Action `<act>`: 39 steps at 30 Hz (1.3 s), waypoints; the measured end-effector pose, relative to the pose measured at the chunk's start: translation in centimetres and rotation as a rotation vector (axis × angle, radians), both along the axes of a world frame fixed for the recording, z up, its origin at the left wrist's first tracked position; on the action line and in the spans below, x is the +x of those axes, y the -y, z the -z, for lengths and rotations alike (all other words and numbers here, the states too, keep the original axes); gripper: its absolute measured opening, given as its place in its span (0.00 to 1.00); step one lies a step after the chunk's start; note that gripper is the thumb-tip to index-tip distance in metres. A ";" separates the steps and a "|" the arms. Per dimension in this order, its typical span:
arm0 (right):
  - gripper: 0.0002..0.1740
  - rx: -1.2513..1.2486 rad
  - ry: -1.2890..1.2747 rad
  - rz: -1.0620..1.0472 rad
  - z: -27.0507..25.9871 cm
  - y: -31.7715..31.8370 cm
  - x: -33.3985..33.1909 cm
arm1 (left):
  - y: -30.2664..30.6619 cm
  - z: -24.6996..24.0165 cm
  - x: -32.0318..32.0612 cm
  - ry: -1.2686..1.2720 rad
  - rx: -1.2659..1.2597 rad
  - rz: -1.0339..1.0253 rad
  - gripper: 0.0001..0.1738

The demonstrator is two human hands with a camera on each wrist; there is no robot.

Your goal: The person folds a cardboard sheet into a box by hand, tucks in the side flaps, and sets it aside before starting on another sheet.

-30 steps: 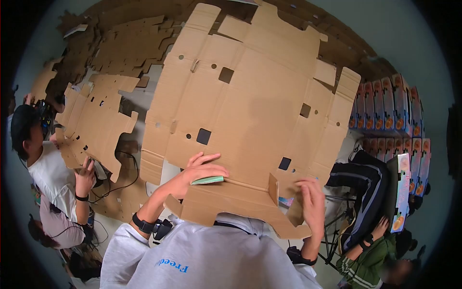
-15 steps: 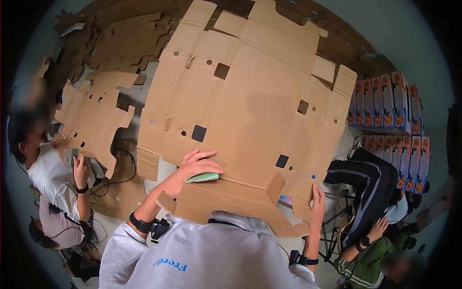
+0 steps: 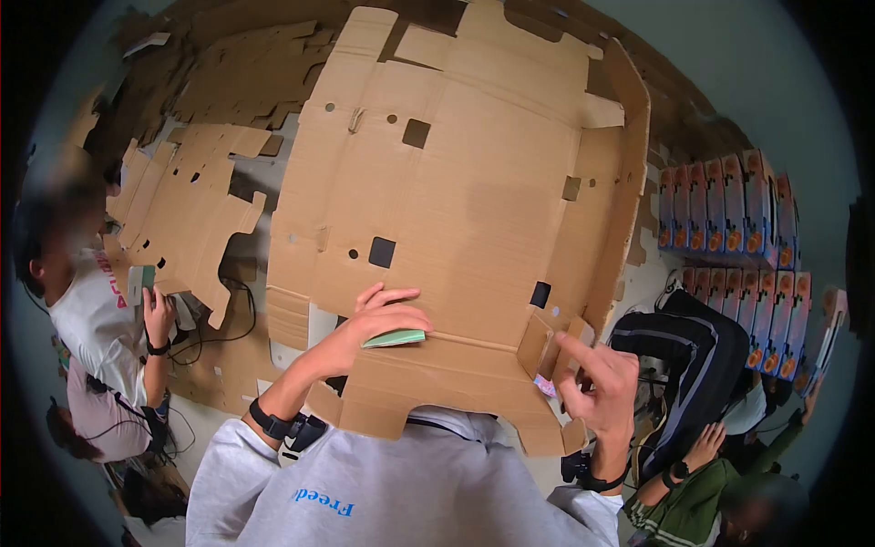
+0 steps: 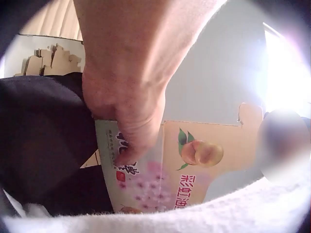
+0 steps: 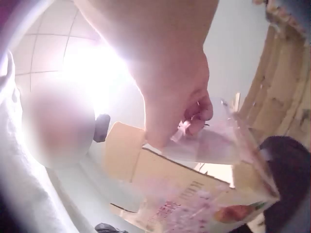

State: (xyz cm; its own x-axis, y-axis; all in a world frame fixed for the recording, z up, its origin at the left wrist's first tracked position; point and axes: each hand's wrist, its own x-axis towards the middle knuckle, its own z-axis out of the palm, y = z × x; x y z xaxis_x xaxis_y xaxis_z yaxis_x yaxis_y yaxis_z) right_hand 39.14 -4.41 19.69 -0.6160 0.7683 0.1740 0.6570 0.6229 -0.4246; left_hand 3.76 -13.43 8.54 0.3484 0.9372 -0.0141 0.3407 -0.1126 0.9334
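Observation:
A large flattened cardboard box (image 3: 474,219) lies inner side up in front of me, with several square and round cut-outs. Its near panel (image 3: 437,374) is folded up towards my body, and its right side panel (image 3: 629,201) stands raised. My left hand (image 3: 378,317) grips the near panel's left part, fingers over the inner side. In the left wrist view the thumb presses the printed outer face (image 4: 194,155), which shows fruit and blossoms. At the near right corner, beside a small upright flap (image 3: 536,342), my right hand (image 3: 602,378) pinches the cardboard with curled fingers.
To the left, a person (image 3: 87,292) in a white top handles another cardboard sheet (image 3: 182,210). Printed cartons (image 3: 720,205) stand stacked in rows at the right, behind dark-trousered legs (image 3: 679,365). More flat cardboard (image 3: 246,77) is piled at the far left.
The box's right side panel, flat before, now stands up. My right hand has shifted from the right edge to the near right corner, fingers more curled. My left hand stays on the near panel.

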 end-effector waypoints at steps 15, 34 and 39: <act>0.30 0.135 0.071 -0.199 5.9 -1.0 -6.3 | 0.5 0.2 0.3 0.008 -0.031 -0.068 0.28; 0.55 -0.657 -0.821 0.492 10.0 0.1 -5.4 | 6.8 -2.3 -7.8 -0.348 -0.302 -0.854 0.34; 0.56 -0.698 -0.833 0.492 9.5 0.0 -5.1 | 8.1 -7.1 -9.4 0.225 -0.441 -0.888 0.20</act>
